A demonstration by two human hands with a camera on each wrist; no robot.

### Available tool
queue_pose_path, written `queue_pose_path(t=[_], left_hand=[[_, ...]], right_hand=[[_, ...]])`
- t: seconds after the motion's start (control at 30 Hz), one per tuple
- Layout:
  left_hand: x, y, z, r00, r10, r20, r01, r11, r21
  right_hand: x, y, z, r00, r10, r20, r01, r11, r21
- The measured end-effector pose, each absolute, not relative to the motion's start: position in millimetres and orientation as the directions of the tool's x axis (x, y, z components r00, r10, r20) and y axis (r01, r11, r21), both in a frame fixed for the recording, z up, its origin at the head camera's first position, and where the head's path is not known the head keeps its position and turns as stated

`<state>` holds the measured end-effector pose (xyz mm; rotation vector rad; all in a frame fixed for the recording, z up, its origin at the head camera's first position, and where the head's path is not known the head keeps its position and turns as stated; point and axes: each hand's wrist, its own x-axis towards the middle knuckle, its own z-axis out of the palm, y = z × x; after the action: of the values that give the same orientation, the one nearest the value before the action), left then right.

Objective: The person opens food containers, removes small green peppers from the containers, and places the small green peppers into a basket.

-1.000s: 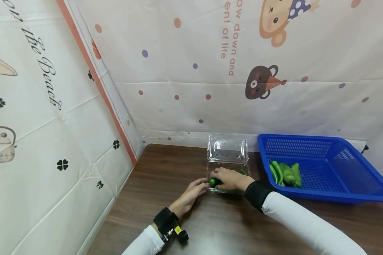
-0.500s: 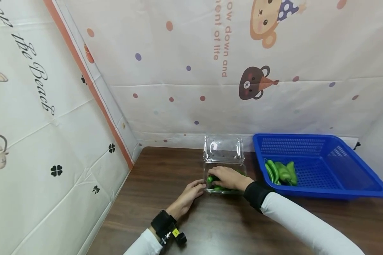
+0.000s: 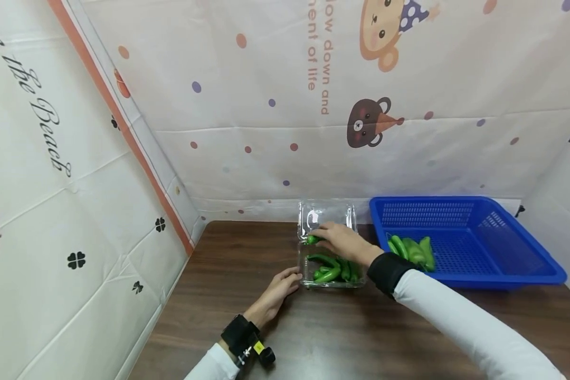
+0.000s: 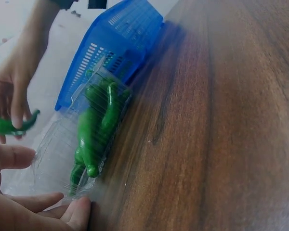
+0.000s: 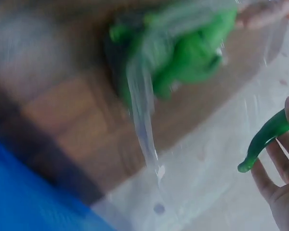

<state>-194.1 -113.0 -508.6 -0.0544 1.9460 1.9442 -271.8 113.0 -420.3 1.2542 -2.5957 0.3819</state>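
Note:
A clear plastic clamshell box (image 3: 309, 278) sits on the brown table with its lid (image 3: 326, 215) standing open at the back. Several green peppers (image 3: 331, 269) lie inside it. My right hand (image 3: 317, 237) hovers over the box's back edge and pinches one small green pepper (image 3: 312, 239); the right wrist view shows that pepper (image 5: 266, 139) hanging from the fingertips. My left hand (image 3: 290, 277) rests on the table with straight fingers touching the box's near left corner. The left wrist view shows the filled box (image 4: 94, 130) and the pinched pepper (image 4: 10, 126).
A blue plastic basket (image 3: 499, 248) stands right of the box, holding a few more green peppers (image 3: 410, 250) at its left end. Printed cloth walls close off the back and left. Bare brown table (image 3: 342, 332) stretches toward me.
My right hand has come up from the peppers at the box's front to its back edge, with one pepper pinched in it. The left hand stays at the box's corner.

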Motion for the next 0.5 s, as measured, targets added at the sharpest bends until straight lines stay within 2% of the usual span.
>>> queue_pose_path(t=[0.1,0.33,0.5], left_hand=[[-194.0,-112.2,-509.3,-0.928,0.243,-0.284,-0.286,0.026,0.958],[-193.6,-112.0,-508.9,-0.927,0.249,-0.282,-0.284,0.029,0.958],[-192.9,-113.5,-508.4,-0.925,0.255,-0.283,-0.285,0.033,0.958]], right_hand=[[-276.2,120.5,-405.2,-0.622,-0.714,0.322,-0.774,0.623,-0.114],[-285.0,139.9,-372.1,-0.62,-0.656,0.431,-0.73,0.683,-0.011],[-291.0,160.0,-350.3,-0.685,-0.546,0.483,-0.646,0.762,-0.054]])
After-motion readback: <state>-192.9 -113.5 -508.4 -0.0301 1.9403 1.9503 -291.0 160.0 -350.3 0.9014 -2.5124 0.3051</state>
